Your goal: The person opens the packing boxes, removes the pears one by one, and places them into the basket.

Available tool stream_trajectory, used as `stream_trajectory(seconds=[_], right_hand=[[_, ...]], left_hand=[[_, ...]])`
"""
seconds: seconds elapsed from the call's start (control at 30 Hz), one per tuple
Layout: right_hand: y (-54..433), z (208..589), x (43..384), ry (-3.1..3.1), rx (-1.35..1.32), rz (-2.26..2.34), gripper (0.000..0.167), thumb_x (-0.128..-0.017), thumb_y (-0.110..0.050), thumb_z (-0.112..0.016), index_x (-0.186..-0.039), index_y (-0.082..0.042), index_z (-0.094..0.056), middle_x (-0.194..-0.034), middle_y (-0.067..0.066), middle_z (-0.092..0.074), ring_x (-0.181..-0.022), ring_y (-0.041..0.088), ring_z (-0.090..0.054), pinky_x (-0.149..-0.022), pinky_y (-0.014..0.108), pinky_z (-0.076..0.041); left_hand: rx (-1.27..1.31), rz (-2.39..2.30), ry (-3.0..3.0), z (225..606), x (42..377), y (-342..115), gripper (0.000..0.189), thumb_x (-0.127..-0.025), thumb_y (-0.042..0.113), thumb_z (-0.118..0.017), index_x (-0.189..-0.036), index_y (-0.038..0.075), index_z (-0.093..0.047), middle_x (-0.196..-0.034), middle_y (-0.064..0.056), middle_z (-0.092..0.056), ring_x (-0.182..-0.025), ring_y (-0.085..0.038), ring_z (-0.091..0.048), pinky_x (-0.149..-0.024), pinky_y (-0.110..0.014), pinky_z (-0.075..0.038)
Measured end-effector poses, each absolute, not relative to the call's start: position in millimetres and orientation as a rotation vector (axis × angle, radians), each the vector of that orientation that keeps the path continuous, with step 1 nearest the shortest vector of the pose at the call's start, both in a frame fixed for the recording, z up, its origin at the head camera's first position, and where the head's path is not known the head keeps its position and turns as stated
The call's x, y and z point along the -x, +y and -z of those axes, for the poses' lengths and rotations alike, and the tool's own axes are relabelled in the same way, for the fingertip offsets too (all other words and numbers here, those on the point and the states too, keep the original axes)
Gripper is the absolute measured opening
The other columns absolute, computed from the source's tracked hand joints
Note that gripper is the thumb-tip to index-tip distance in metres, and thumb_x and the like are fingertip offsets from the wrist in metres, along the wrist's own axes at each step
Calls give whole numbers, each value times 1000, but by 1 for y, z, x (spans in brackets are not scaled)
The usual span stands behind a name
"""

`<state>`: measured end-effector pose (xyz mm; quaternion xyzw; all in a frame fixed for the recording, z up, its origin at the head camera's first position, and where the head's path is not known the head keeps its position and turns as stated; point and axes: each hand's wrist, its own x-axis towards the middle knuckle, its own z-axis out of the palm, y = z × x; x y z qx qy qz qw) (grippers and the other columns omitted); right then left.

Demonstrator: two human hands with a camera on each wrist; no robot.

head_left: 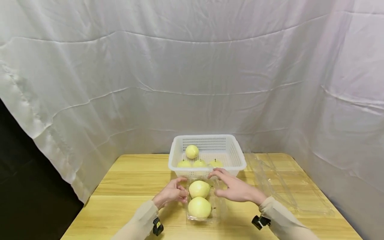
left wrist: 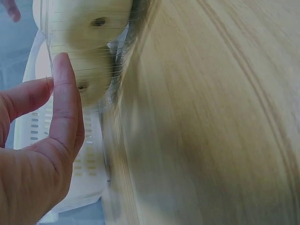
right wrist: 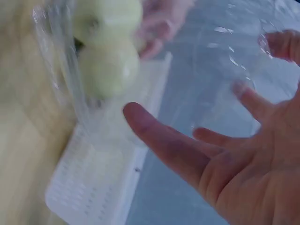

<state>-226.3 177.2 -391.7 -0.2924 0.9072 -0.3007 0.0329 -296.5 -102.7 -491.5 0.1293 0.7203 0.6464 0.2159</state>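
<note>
A clear plastic clamshell box (head_left: pixel 200 218) stands on the table, holding two yellow-green pears, a rear pear (head_left: pixel 199 189) and a front pear (head_left: pixel 199 207). My left hand (head_left: pixel 172 193) is at its left side. In the left wrist view, the thumb and fingers (left wrist: pixel 64 108) pinch the box's rim. On the other side, my right hand (head_left: pixel 237 187) has its fingers spread. The right wrist view shows clear plastic, seemingly the lid (right wrist: pixel 229 56), against or close to those fingertips; exact contact is hard to tell.
Behind the box stands a white slotted basket (head_left: pixel 237 156) with several pears, including one pear (head_left: pixel 192 151) at its back left. More clear plastic packaging (head_left: pixel 288 186) lies on the right of the wooden table (head_left: pixel 129 186). A pale curtain (head_left: pixel 192 73) hangs behind.
</note>
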Motion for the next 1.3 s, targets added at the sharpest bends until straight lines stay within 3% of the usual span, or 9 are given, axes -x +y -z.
stream_trajectory(seconds=[0.1, 0.27, 0.37, 0.5, 0.63, 0.83, 1.03, 1.23, 1.3], right_hand=[[188, 386, 228, 2829, 864, 890, 36, -92, -34, -61, -127, -27, -55, -146, 14, -42, -123, 41, -52, -92, 59, -48], [207, 382, 236, 2887, 763, 906, 32, -95, -37, -62, -120, -17, -61, -115, 9, -63, -92, 22, -66, -74, 38, -54], [219, 378, 238, 2854, 677, 901, 27, -95, -30, -62, -114, -10, -62, -88, 4, -67, -67, 14, -62, -57, 32, -52], [236, 374, 236, 2734, 560, 906, 23, -94, -20, -64, -113, -6, -60, -72, 2, -61, -55, 17, -56, -42, 34, -50], [248, 376, 234, 2667, 402, 899, 21, -90, -11, -69, -108, -6, -60, -74, 9, -61, -58, 22, -59, -43, 36, -53], [251, 387, 231, 2666, 199, 883, 31, -83, -5, -74, -109, -3, -57, -72, 16, -57, -56, 25, -60, -47, 37, -56], [250, 398, 234, 2764, 166, 780, 41, -83, -13, -75, -116, 2, -58, -68, 16, -58, -53, 24, -60, -44, 34, -55], [247, 403, 240, 2898, 226, 657, 49, -86, -26, -73, -120, 7, -58, -92, 15, -63, -52, 19, -56, -42, 32, -52], [245, 404, 243, 2957, 283, 631, 46, -85, -28, -72, -114, 6, -61, -93, 12, -65, -52, 16, -54, -44, 30, -48]], left_hand=[[-352, -1800, 1993, 492, 296, -102, 74, -82, -12, -60, -147, -6, -28, -96, -16, -57, -71, -20, -63, -65, -32, -60], [-349, -1808, 1991, 492, 296, -101, 73, -81, -13, -60, -147, -6, -28, -95, -16, -58, -72, -20, -63, -66, -33, -60], [-345, -1805, 1991, 492, 295, -101, 73, -81, -13, -60, -147, -6, -29, -95, -16, -59, -72, -21, -63, -67, -34, -60], [-344, -1801, 2000, 492, 296, -101, 72, -82, -12, -61, -146, -5, -30, -94, -16, -59, -71, -20, -63, -67, -34, -60], [-343, -1801, 2006, 492, 297, -101, 70, -83, -11, -61, -146, -6, -30, -93, -15, -59, -71, -20, -63, -66, -33, -60], [-342, -1799, 2020, 493, 299, -99, 69, -84, -11, -62, -146, -6, -30, -92, -15, -59, -70, -20, -63, -66, -33, -60], [-350, -1803, 2038, 495, 302, -99, 68, -84, -11, -62, -145, -7, -31, -93, -17, -60, -69, -20, -64, -66, -34, -60], [-364, -1808, 2057, 494, 305, -100, 70, -84, -11, -60, -146, -9, -28, -92, -16, -59, -69, -20, -64, -68, -36, -60], [-362, -1809, 2057, 494, 306, -100, 71, -84, -10, -61, -146, -9, -27, -92, -15, -59, -69, -19, -64, -69, -37, -60]])
